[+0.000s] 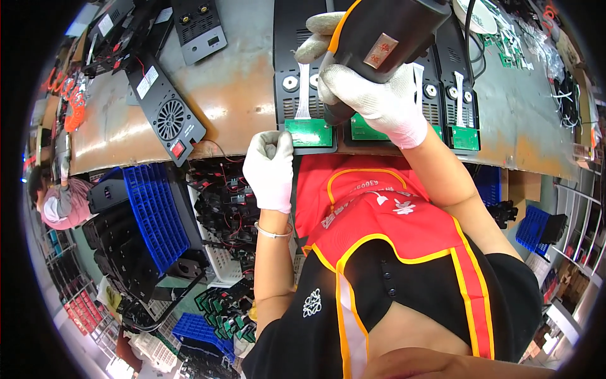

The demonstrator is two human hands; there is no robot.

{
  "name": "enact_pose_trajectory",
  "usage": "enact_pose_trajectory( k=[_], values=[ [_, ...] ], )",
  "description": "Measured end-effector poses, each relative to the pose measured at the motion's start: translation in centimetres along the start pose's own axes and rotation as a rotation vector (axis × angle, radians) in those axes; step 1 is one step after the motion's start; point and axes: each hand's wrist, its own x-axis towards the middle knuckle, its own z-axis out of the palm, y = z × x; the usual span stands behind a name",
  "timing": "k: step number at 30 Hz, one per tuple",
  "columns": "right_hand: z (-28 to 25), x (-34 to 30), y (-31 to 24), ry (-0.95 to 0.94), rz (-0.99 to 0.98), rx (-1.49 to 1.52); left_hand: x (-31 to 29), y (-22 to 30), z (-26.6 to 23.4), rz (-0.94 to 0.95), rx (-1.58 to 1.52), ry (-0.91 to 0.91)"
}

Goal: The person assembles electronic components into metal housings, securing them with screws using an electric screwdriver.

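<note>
My right hand (pixel 382 101), in a white knit glove, is wrapped around the grip of a black and orange power screwdriver (pixel 404 28). Its tapered nose points down by the right end of a green circuit board (pixel 308 133) at the lower end of a black vented panel (pixel 284 85); the tip's exact contact is hidden. From that board a white ribbon cable (pixel 303 95) runs up the panel. My left hand (pixel 270 165), also gloved, is closed at the board's left edge, and whatever its fingers pinch is hidden. More panels with green boards (pixel 465 137) lie to the right.
A metal bench (pixel 233 120) holds a black panel with a fan grille (pixel 169 117) and another casing (pixel 199 31) at left. Loose boards (pixel 510 50) and cables lie at right. Below stand blue crates (pixel 154 215) and bins of parts. A person in pink (pixel 66 202) is far left.
</note>
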Motion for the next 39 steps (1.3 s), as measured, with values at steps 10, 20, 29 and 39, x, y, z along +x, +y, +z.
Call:
enact_pose_trajectory(
  k=[10,20,29,39],
  values=[
    [-0.1,0.1,-0.2,0.008,-0.02,0.005,0.3,0.2,-0.5,-0.034,0.058,-0.078],
    [0.2,0.0,0.1,0.019,-0.125,-0.004,0.5,0.2,-0.2,-0.009,0.017,-0.049],
    [0.1,0.1,0.5,-0.055,-0.09,-0.009,0.1,0.4,-0.4,-0.042,-0.029,0.015],
    [-0.4,0.1,0.2,-0.064,-0.028,0.057,-1.6,-0.2,-1.3,-0.488,-0.542,-0.269]
  ],
)
